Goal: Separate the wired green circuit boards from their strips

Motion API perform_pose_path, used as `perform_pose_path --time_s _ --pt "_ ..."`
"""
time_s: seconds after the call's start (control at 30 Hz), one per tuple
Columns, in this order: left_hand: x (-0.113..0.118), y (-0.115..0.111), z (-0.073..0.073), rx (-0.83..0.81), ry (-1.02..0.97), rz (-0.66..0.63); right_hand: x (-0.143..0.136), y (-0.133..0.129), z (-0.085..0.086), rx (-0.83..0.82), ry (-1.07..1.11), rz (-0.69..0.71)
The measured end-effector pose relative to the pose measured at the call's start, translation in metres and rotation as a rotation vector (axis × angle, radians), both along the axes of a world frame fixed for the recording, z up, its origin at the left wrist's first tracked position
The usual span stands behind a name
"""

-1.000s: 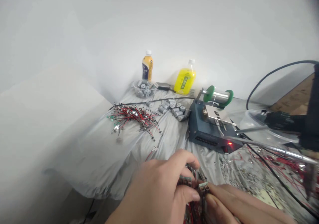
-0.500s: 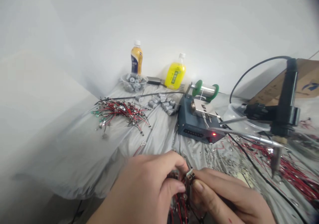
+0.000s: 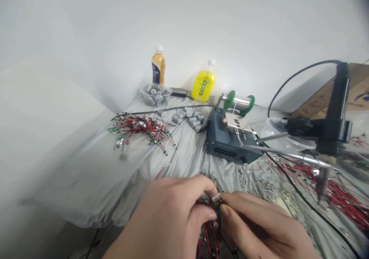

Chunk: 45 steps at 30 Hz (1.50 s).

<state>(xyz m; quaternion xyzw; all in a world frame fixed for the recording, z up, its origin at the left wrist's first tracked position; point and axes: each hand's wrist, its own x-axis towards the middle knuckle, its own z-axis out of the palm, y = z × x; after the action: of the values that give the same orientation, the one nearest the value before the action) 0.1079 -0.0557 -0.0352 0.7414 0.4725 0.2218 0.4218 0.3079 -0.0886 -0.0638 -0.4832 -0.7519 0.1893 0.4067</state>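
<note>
My left hand (image 3: 170, 216) and my right hand (image 3: 259, 224) meet at the bottom middle of the head view. Both pinch a small green-topped connector part (image 3: 216, 199) between their fingertips. My left hand also clutches a bundle of red and black wires (image 3: 209, 236) that hangs below the fingers. The part's underside is hidden by my fingers.
A blue soldering station (image 3: 227, 145) carries a green solder spool (image 3: 238, 102). A soldering iron on a black stand (image 3: 331, 130) reaches in from the right. A wire pile (image 3: 138, 130), grey cylinders (image 3: 188, 118), a bowl (image 3: 155, 94), two bottles (image 3: 158, 68) and a clear tub (image 3: 276, 134) sit behind.
The view shifted, so the hands sit lower and more central. The fingers closed tighter around the small part. The station's red light no longer shows.
</note>
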Motion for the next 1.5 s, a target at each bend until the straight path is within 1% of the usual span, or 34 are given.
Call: perform_pose_path --time_s 0.07,0.23,0.4,0.5,0.6,0.77,0.87,0.93,1.03,1.13,1.3,1.37,1.43,1.5 --pt "0.000 0.000 -0.002 -0.002 0.023 0.016 -0.005 -0.003 -0.001 0.026 0.012 -0.031" --pt "-0.002 0.001 -0.010 0.053 0.060 0.040 -0.020 -0.008 0.000 -0.010 0.027 -0.106" --pt "0.000 0.002 -0.015 0.113 0.078 0.056 -0.023 -0.009 -0.002 0.014 0.043 -0.132" --pt "0.003 0.002 -0.014 0.078 0.044 0.087 -0.023 -0.010 -0.004 0.048 0.039 -0.164" --pt "0.006 0.002 -0.011 0.022 -0.014 0.091 -0.024 -0.011 -0.005 0.098 0.004 -0.204" --pt "0.008 0.004 -0.007 0.015 -0.053 0.105 -0.026 -0.013 -0.006 0.169 -0.052 -0.243" --pt "0.009 0.005 -0.007 -0.013 -0.057 0.116 -0.026 -0.011 -0.009 0.176 -0.050 -0.262" --pt "0.010 0.006 -0.007 -0.021 -0.034 0.129 -0.025 -0.009 -0.010 0.160 -0.061 -0.273" --pt "0.010 0.009 -0.008 -0.006 0.034 0.180 -0.021 -0.006 -0.011 0.087 -0.047 -0.289" --pt "0.006 0.012 -0.008 -0.024 0.094 0.217 -0.017 -0.004 -0.014 -0.022 -0.032 -0.332" --pt "-0.005 0.015 -0.013 -0.107 0.140 0.303 -0.014 0.000 -0.021 -0.198 -0.087 -0.384" --pt "-0.007 0.016 -0.015 -0.129 0.134 0.303 -0.014 -0.001 -0.022 -0.192 -0.101 -0.405" --pt "-0.008 0.017 -0.015 -0.158 0.099 0.277 -0.015 -0.004 -0.018 -0.131 -0.091 -0.410" --pt "-0.008 0.017 -0.015 -0.181 0.036 0.244 -0.016 -0.009 -0.012 -0.084 -0.041 -0.335"
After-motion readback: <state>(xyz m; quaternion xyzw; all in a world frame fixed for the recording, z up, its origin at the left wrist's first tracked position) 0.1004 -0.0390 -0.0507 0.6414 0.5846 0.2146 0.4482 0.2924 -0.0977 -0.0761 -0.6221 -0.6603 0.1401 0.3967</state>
